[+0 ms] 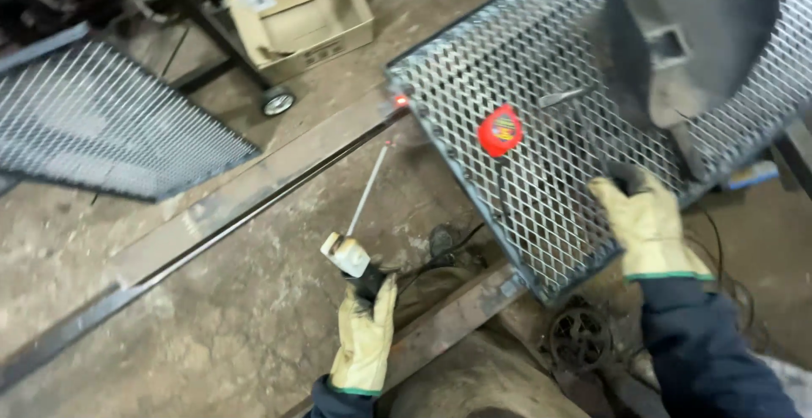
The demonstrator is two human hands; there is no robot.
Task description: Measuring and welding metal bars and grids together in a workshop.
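- Nearest the camera, at six o'clock, the left hand [365,333] in a pale leather glove is curled tight around the black grip of an electrode holder [353,261], thumb side up.
- From the holder a thin welding rod [370,189] runs toward twelve o'clock, its tip close to a small red glow [401,101] at the corner of the mesh panel [541,164].
- At four o'clock, the right hand [647,223], gloved the same and sleeved in dark blue, lies on the lower edge of the panel, fingers bent over a dark object; how firmly it grips cannot be told.
- The panel, expanded metal in a steel frame, fills the frame from one to three o'clock and rests tilted over a steel bar [220,215] crossing the concrete floor.
- A red tape measure [500,130] sits on the mesh near its middle; a dark welding mask [685,37] lies farther up, at one o'clock.
- Farther off, at nine o'clock, a second mesh sheet [101,130]; at eleven o'clock, an open cardboard box [300,16] beside a small caster wheel [277,101].
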